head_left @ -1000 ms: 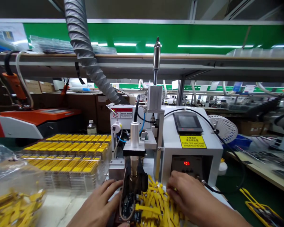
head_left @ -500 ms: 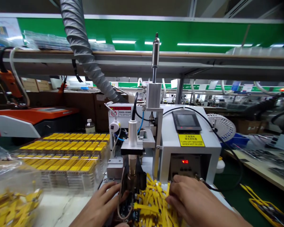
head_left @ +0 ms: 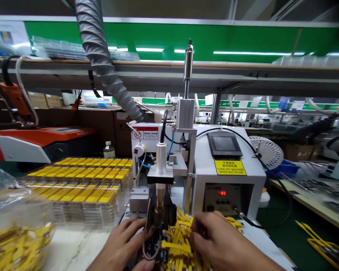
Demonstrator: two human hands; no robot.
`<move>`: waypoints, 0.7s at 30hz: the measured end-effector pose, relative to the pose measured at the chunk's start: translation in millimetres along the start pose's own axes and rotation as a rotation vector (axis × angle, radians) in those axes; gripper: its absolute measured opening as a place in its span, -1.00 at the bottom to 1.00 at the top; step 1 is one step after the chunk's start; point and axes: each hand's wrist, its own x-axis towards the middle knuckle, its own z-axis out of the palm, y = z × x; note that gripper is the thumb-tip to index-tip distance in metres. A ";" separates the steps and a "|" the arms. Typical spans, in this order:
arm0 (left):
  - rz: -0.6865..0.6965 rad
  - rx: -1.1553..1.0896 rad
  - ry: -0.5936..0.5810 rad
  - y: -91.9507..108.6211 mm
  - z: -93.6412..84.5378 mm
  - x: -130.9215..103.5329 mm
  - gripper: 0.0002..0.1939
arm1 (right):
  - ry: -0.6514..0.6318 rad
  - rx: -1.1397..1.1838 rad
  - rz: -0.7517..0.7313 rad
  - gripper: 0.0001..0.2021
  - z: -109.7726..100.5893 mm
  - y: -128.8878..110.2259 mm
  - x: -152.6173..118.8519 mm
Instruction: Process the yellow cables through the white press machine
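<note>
My left hand (head_left: 121, 241) lies along the left side of a small black fixture (head_left: 152, 244) below the heating head (head_left: 160, 199) of a bench machine. Its fingers are stretched and apart, their tips partly hidden behind a looped wire, the thumb low in front. One yellow strap-like cable (head_left: 176, 247) sticks out rightward from the fixture, over a heap of similar yellow cables (head_left: 183, 229). At the heap's right edge is my right hand (head_left: 217, 237), fingers curled and pinched together among the cables. What is between its fingertips is hidden.
Trays of yellow cables (head_left: 81, 175) stand stacked at left, behind a clear bag of loose ones (head_left: 19, 244). A control box (head_left: 228, 165) with a red display is at right. A grey duct (head_left: 101, 56) hangs overhead. The orange machine (head_left: 48, 137) is far left.
My right hand has moved a little left and its fingers have curled inward over the yellow cables. My left hand stays by the fixture. The red display reads differently; the view has shifted slightly.
</note>
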 end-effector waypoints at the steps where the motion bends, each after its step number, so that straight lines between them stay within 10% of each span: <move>1: -0.001 0.012 0.004 0.3 0.4 0.3 -0.55 | 0.002 0.020 0.003 -0.84 -0.6 -0.4 0.5; 21: 0.024 0.128 0.043 0.0 -0.9 2.8 -0.54 | -0.089 -0.208 -0.117 -0.89 1.9 -2.0 -1.0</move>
